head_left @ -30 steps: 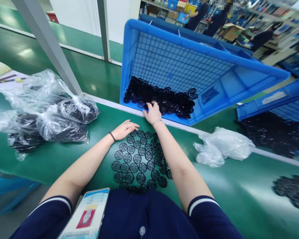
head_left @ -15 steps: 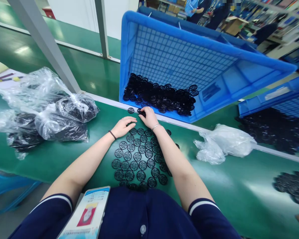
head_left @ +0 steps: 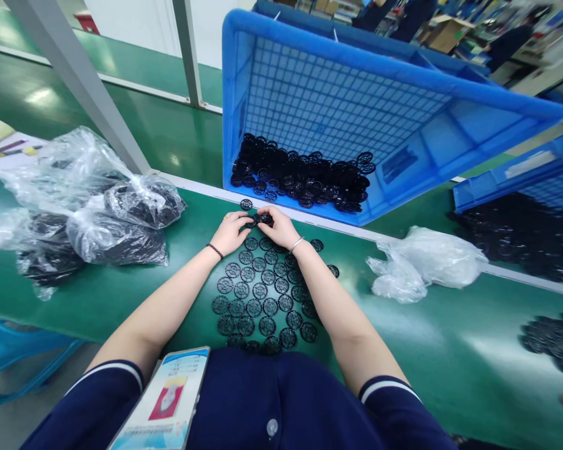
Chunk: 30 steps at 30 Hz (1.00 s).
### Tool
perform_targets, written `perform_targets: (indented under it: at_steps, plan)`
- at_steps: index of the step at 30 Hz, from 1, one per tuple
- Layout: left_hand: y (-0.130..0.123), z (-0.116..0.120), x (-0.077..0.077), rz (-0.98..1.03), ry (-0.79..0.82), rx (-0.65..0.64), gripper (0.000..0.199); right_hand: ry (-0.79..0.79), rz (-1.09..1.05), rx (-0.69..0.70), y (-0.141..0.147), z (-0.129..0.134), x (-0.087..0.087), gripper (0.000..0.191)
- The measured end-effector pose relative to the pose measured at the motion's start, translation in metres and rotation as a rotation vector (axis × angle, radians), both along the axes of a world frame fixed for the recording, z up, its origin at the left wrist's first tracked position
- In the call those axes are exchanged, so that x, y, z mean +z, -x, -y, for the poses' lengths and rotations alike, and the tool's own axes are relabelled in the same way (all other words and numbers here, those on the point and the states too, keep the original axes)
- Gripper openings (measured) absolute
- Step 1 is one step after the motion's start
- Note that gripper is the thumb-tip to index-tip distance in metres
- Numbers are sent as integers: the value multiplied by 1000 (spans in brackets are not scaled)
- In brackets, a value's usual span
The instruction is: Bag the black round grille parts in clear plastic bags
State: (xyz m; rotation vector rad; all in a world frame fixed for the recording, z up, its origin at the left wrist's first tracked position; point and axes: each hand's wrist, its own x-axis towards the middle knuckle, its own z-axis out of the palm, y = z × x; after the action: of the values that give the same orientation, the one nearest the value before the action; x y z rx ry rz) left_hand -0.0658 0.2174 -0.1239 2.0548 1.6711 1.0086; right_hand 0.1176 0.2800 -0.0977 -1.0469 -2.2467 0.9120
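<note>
Black round spoked plastic discs lie flat in rough rows on the green table before me. My left hand is closed, thumb and fingers at the edge of a black spoked disc. Close beside it, my right hand pinches a few more dark discs between thumb and fingers; their exact number is hidden. The two hands nearly meet above the far rows. One loose disc lies just beyond my left fingers. My right forearm covers part of the laid-out discs.
A tilted blue crate with a heap of black discs stands beyond the table edge. Knotted clear bags of black parts sit at left. A crumpled plastic bag and another disc pile are at right. People stand in the background.
My left hand has moved in to the right and closed on a disc. My right hand has drawn slightly nearer to me with its discs, away from the crate.
</note>
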Motion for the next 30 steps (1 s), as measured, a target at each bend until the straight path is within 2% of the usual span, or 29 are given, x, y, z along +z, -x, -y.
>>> perform_targets:
  at_steps: [7, 12, 17, 21, 25, 27, 30]
  plan:
    - [1, 0, 3, -32, 5, 12, 8, -17, 74, -155, -21, -4, 1, 29]
    - [0, 1, 4, -43, 14, 35, 13, -41, 215, -182, -30, -6, -5, 29]
    - [0, 1, 4, -52, 18, 65, 31, -66, 244, -179, -30, -8, -8, 28]
    - [0, 2, 4, -64, 15, 66, 35, -118, 287, -154, -31, -5, -8, 27]
    - [-2, 4, 6, -84, 8, 28, 22, -113, 281, -28, -31, 0, -4, 24]
    - [-2, 5, 6, -93, 3, 14, 13, -144, 267, -20, -28, 1, -1, 22]
    - [-1, 5, 5, -103, -5, 17, 15, -241, 266, -22, -15, 1, 2, 21]
